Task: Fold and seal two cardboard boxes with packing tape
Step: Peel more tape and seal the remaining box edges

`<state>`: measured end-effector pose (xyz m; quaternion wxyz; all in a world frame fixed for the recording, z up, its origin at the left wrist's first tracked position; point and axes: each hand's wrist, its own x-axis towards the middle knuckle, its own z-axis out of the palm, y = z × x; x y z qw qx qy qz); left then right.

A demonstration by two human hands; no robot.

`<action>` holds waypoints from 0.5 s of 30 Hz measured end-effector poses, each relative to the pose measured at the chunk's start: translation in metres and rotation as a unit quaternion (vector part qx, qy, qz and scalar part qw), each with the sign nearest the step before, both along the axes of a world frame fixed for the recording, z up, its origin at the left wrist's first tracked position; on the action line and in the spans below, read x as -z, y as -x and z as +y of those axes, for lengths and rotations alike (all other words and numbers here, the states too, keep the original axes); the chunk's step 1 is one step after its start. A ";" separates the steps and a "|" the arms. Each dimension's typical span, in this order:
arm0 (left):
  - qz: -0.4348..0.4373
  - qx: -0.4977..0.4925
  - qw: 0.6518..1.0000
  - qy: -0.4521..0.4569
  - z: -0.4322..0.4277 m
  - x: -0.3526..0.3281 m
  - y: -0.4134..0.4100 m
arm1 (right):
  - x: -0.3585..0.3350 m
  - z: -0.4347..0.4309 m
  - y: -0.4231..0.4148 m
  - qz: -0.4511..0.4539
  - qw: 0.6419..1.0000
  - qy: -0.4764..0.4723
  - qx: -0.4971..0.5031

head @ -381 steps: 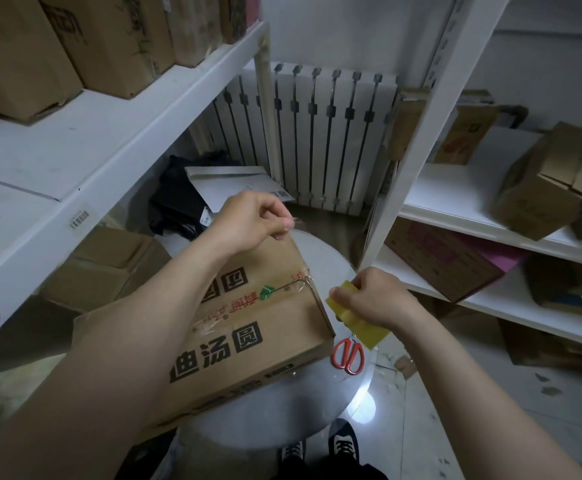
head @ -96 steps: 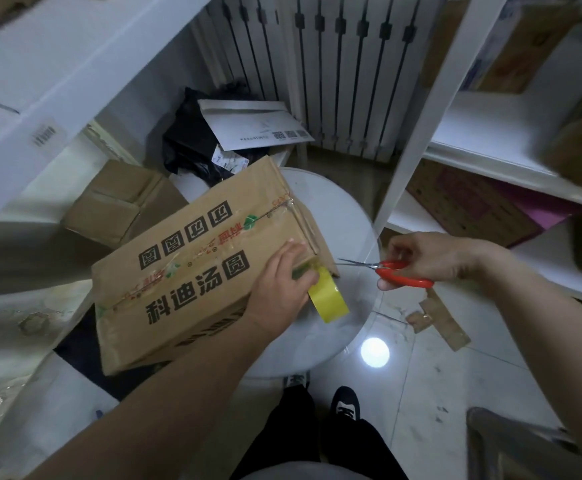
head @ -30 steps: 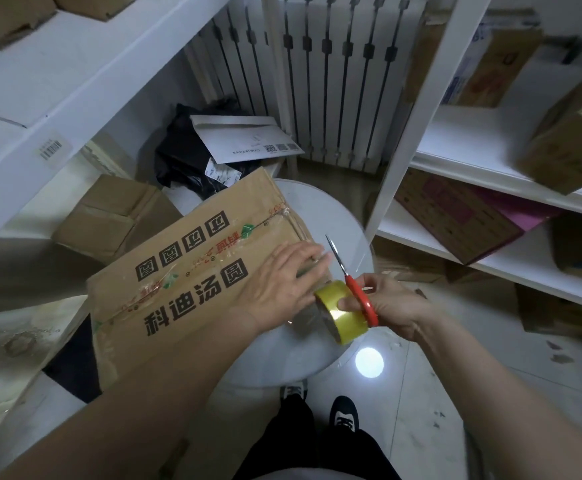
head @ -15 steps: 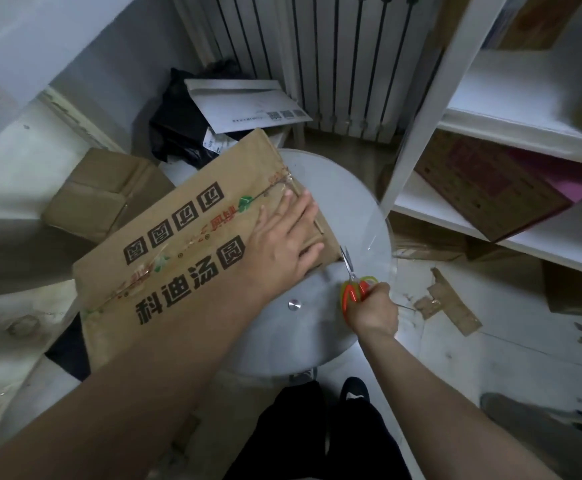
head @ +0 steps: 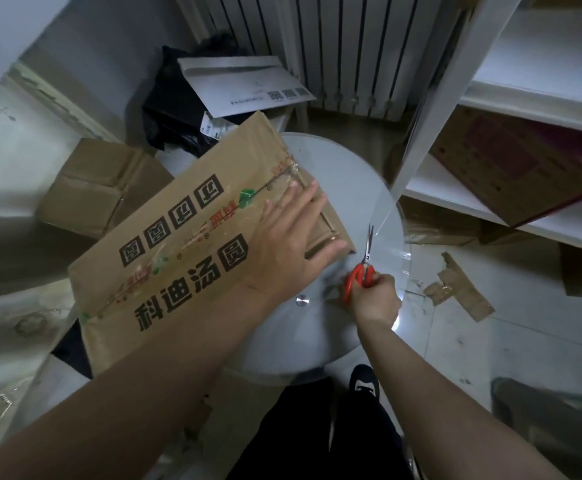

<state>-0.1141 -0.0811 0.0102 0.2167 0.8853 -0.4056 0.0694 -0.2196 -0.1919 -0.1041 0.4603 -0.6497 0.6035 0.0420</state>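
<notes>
Head view, looking down: cardboard box [head: 178,244] lies on a round glass tabletop [head: 358,188], its near-left end overhanging the rim. Left hand [head: 289,244] is spread flat, palm down, on the box's top at the right end, fingers splayed across the taped centre seam; it presses rather than grips. Right hand [head: 374,299] is closed round the orange handles of the scissors [head: 364,265], blades pointing away, just beside the box's right corner.

Box long axis runs diagonally, near-left to far-right; the tape seam follows that same line. Printed characters read upside down from here.

Handling, by judgement: corrugated card, stiff across panels but yielding at flaps and seam. Looks light and probably empty, so it may skate on the glass. Best held by flat pressure on top, or by opposite long edges to lift. Tape roll not visible.
</notes>
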 end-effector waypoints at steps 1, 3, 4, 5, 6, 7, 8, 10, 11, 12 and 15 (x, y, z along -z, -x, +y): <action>-0.005 0.006 1.000 0.014 0.001 -0.003 -0.002 | -0.004 -0.007 -0.002 -0.001 1.000 0.003 -0.005; 0.005 0.000 0.999 0.042 0.004 -0.010 -0.007 | -0.006 -0.024 -0.009 0.012 0.999 0.017 -0.033; 0.024 -0.016 0.998 0.050 0.007 -0.014 -0.011 | -0.006 -0.033 -0.013 0.023 0.998 0.023 -0.047; 0.041 -0.038 0.997 0.055 0.009 -0.017 -0.016 | -0.007 -0.042 -0.017 0.035 0.997 0.028 -0.062; 0.047 -0.061 0.995 0.057 0.011 -0.019 -0.022 | -0.006 -0.051 -0.021 0.047 0.996 0.033 -0.074; 0.042 -0.080 0.994 0.056 0.013 -0.021 -0.029 | -0.005 -0.060 -0.025 0.059 0.994 0.038 -0.089; 0.035 -0.094 0.993 0.054 0.014 -0.021 -0.037 | -0.002 -0.069 -0.029 0.071 0.991 0.042 -0.105; 0.038 -0.117 0.991 0.048 0.013 -0.020 -0.050 | 0.005 -0.082 -0.035 0.097 0.983 0.050 -0.151; 0.041 -0.126 0.990 0.045 0.012 -0.019 -0.055 | 0.010 -0.088 -0.037 0.115 0.976 0.060 -0.176; 0.042 -0.131 0.990 0.042 0.011 -0.018 -0.059 | 0.014 -0.092 -0.038 0.135 0.967 0.076 -0.202; 0.044 -0.125 0.991 0.030 0.007 -0.014 -0.067 | 0.017 -0.095 -0.046 0.157 0.947 0.127 -0.251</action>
